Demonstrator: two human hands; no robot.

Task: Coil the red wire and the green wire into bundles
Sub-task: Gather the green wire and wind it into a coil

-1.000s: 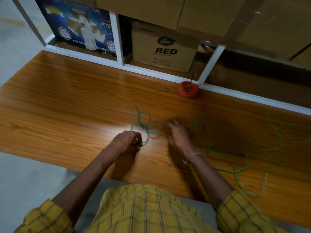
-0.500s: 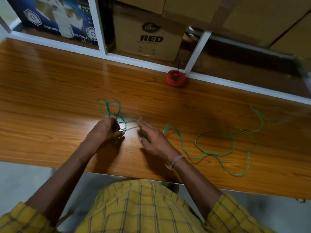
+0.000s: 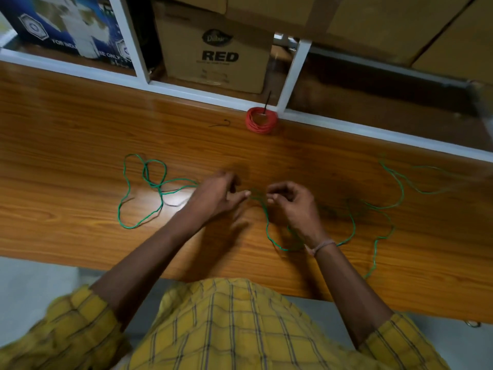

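The red wire point(image 3: 261, 120) sits as a tight coil at the back of the wooden table point(image 3: 66, 124), against the white frame, with a black tie sticking up from it. The green wire point(image 3: 141, 188) lies loose: loops to the left of my hands and long tangled loops to the right point(image 3: 384, 206). My left hand point(image 3: 214, 200) holds the wire where the left loops run into it, fingers partly curled. A short stretch of wire spans to my right hand point(image 3: 294, 205), which pinches it with curled fingertips. Both hands are at the table's middle.
A small dark hook-like bit point(image 3: 221, 124) lies left of the red coil. Behind the white frame point(image 3: 186, 93) stand a cardboard box marked RED point(image 3: 213, 57) and a blue printed box point(image 3: 66, 25). The table's front edge runs just before my body.
Both hands have moved right along the green wire and drawn apart, with a short stretch between them. The left loops now lie farther from my left hand. The view has shifted.
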